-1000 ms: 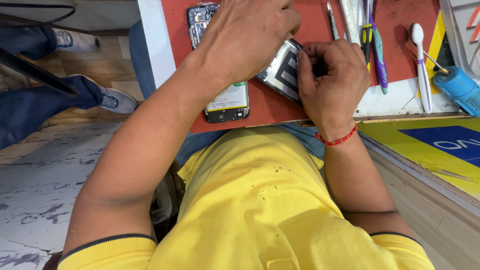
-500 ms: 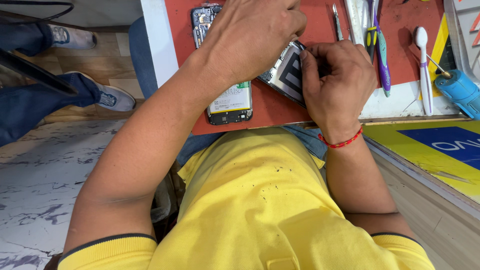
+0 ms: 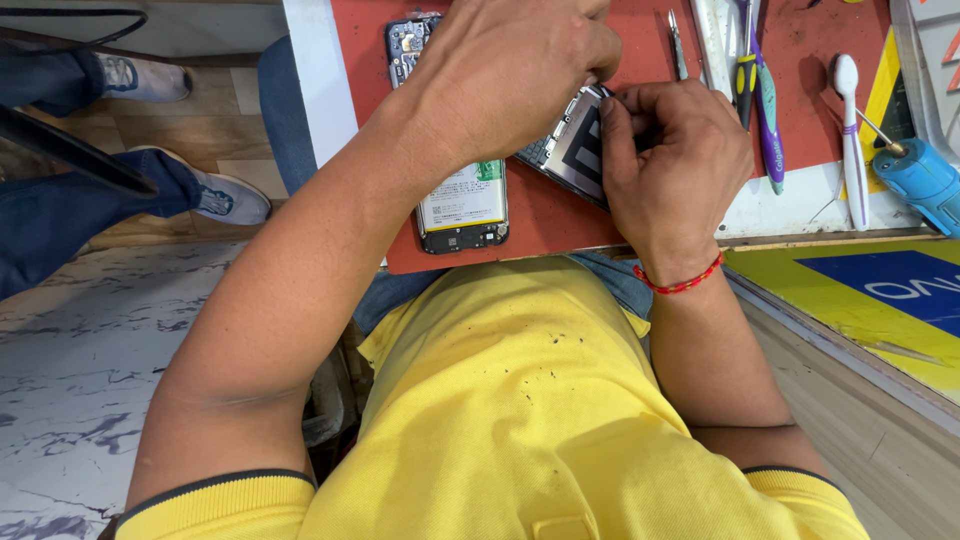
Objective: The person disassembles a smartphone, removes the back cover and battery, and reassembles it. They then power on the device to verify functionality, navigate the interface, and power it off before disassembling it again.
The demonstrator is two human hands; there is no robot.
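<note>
On red mat (image 3: 800, 120), I see phone part (image 3: 572, 145) pinched between both hands: left hand (image 3: 515, 70) gripping top edge, right hand (image 3: 672, 165) clamped on right side. Opened phone (image 3: 455, 200) lies under left wrist.

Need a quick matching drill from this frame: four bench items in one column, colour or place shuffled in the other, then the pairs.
Things:
1. opened phone
2. toothbrush
3. wrist band
4. dark phone part

Colour or place:
A. white, on the right of the red mat
B. red, on the right wrist
C. flat on the mat, under the left forearm
D. held between the left hand and right hand

Pairs: 1-C, 2-A, 3-B, 4-D
</note>
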